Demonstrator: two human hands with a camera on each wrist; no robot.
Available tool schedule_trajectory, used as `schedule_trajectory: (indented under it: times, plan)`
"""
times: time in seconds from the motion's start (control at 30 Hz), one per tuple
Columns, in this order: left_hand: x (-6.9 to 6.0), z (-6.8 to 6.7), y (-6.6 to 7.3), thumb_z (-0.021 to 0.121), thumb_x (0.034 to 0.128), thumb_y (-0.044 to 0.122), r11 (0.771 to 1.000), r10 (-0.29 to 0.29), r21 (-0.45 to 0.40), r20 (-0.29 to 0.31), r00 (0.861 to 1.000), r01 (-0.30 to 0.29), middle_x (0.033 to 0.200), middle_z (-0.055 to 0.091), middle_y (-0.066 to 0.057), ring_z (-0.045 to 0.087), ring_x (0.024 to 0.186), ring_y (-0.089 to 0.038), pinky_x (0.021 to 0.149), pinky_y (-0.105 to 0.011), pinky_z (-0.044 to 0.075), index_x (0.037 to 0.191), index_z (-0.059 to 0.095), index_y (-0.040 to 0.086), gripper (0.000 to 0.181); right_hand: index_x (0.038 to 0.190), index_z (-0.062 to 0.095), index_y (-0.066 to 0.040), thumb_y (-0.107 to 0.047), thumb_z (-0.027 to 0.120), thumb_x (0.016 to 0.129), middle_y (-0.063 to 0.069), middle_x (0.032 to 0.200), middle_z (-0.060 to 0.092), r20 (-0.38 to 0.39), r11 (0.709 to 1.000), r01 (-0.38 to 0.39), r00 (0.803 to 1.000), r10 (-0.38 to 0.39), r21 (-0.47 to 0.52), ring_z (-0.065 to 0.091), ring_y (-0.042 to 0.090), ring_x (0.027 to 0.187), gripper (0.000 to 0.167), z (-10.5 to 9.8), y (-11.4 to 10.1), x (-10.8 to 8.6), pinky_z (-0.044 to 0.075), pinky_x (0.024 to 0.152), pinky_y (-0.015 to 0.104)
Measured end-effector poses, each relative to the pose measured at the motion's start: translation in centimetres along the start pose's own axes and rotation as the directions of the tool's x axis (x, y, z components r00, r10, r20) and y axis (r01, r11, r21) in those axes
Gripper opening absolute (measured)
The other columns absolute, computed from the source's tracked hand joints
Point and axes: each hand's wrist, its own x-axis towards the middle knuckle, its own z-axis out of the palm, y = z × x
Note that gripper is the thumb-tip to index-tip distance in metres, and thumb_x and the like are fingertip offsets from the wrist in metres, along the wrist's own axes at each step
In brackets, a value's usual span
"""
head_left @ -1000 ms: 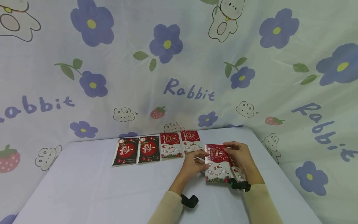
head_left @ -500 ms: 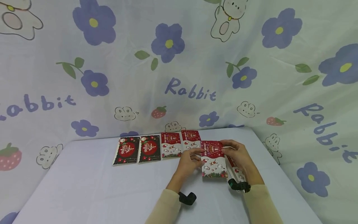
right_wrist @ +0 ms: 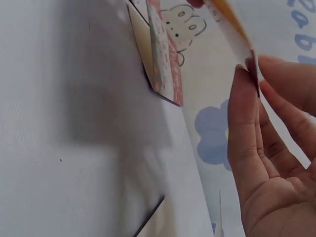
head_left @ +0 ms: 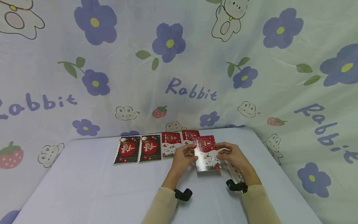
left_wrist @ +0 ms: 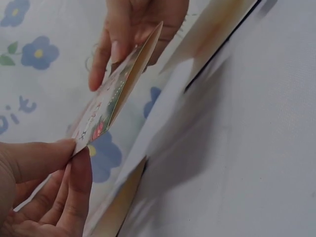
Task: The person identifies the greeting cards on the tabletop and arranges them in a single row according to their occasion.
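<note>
A red-and-white Christmas card is held up off the table, between both hands. On its left edge my left hand pinches it with thumb and fingertips; the left wrist view shows this grip close up, with the folded card slightly parted. My right hand pinches the right edge, and the right wrist view shows thumb and finger meeting on the card. Beneath the right hand lies another card, mostly hidden by the hand and wrist.
Along the back of the white table lie two black-and-red Christmas cards and, to their right, two red-and-white ones. The held card partly covers the rightmost. A patterned curtain rises right behind them.
Both hands have carried the card leftward and back, toward the row. The right hand's grip has moved from the upper right corner down to the right edge. The row itself looks unmoved.
</note>
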Motion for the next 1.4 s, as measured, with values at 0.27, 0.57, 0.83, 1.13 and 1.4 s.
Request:
schedule_trajectory:
  times: [0.27, 0.57, 0.83, 1.13, 1.4]
  plan:
    - [0.2, 0.0, 0.2, 0.08, 0.0848, -0.011, 1.0, -0.002, 0.001, -0.037, 0.999, 0.002, 0.117, 0.069, -0.015, 0.069, 0.09, -0.017, 0.076, -0.026, 0.059, 0.126, 0.072, 0.002, 0.044, 0.138, 0.064, 0.002, 0.011, 0.073, 0.091, 0.02, 0.137, 0.058, -0.012, 0.999, -0.04, 0.999, 0.04, 0.009, 0.064, 0.024, 0.099, 0.049, 0.4, -0.3, 0.7, 0.056, 0.082, 0.027]
    - [0.4, 1.0, -0.4, 0.081, 0.0823, -0.014, 0.999, 0.051, 0.025, -0.141, 0.989, -0.048, 0.113, 0.069, -0.015, 0.072, 0.091, -0.023, 0.074, -0.026, 0.06, 0.115, 0.075, -0.003, 0.035, 0.138, 0.065, 0.003, 0.01, 0.073, 0.091, 0.023, 0.136, 0.058, -0.059, 0.998, -0.049, 0.997, 0.047, -0.034, 0.064, 0.023, 0.097, 0.048, 0.6, -0.5, 1.0, 0.055, 0.08, 0.026]
    - [1.0, 2.7, 0.1, 0.078, 0.0847, -0.015, 0.994, 0.08, 0.08, -0.153, 0.985, -0.068, 0.116, 0.07, -0.013, 0.07, 0.091, -0.02, 0.073, -0.025, 0.059, 0.115, 0.075, -0.004, 0.032, 0.14, 0.064, 0.0, 0.005, 0.074, 0.093, 0.022, 0.139, 0.058, -0.094, 0.988, -0.053, 0.995, 0.039, -0.144, 0.063, 0.023, 0.099, 0.048, -0.5, -0.9, 0.9, 0.055, 0.08, 0.027]
    - [3.9, 3.9, 0.9, 0.078, 0.0815, -0.016, 0.972, 0.097, 0.228, -0.166, 0.981, -0.058, 0.099, 0.074, -0.013, 0.072, 0.086, -0.02, 0.07, -0.03, 0.06, 0.113, 0.077, -0.005, 0.034, 0.142, 0.062, 0.001, 0.004, 0.076, 0.092, 0.023, 0.14, 0.059, -0.111, 0.976, -0.088, 0.992, 0.067, -0.197, 0.061, 0.025, 0.102, 0.052, -1.8, -1.4, 3.7, 0.057, 0.085, 0.037]
    - [6.1, 4.7, 1.1, 0.078, 0.0873, -0.007, 0.945, 0.016, 0.327, -0.067, 0.998, 0.007, 0.11, 0.071, -0.017, 0.071, 0.098, -0.022, 0.08, -0.033, 0.06, 0.125, 0.074, -0.005, 0.038, 0.145, 0.062, -0.004, 0.002, 0.078, 0.088, 0.022, 0.139, 0.06, -0.178, 0.928, -0.207, 0.971, 0.158, -0.309, 0.059, 0.037, 0.118, 0.06, -2.3, -1.8, 6.9, 0.046, 0.101, 0.055]
